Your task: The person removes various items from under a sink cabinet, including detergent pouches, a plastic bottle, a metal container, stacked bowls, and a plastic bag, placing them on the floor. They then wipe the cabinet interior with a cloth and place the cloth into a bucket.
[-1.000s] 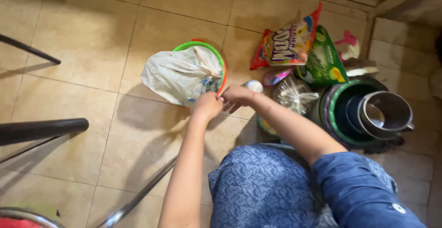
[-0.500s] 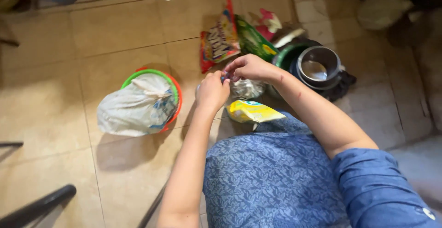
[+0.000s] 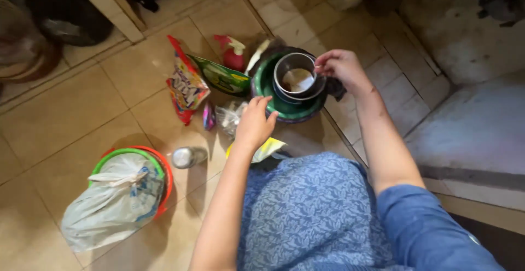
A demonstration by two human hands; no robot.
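Nearest, the person's lap in blue patterned cloth (image 3: pixel 311 211) fills the lower middle of the view, both bare forearms reaching out over the tiled floor (image 3: pixel 65 118). Off to the lower left, a white plastic bag (image 3: pixel 109 202) sits stuffed in a green and orange basket (image 3: pixel 131 153), with a small silvery bottle (image 3: pixel 188 157) lying just beside it. A yellow packet (image 3: pixel 268 148) pokes out under the left wrist. The left hand (image 3: pixel 256 122) is half open, fingers curved onto the near rim of the green bowl (image 3: pixel 273 101) (touching it, not wrapped round it). Inside that bowl stands a steel cup (image 3: pixel 298 77), and the right hand (image 3: pixel 342 68) has its fingers closed in a pinch on the cup's far rim. Left of the bowl lie a clear crinkled bag (image 3: pixel 229 115), a red snack packet (image 3: pixel 186 85) and a green packet (image 3: pixel 221 77). Beyond them a red spray bottle (image 3: pixel 234 55) stands near the floor's far edge, by a wooden post (image 3: pixel 106 3)
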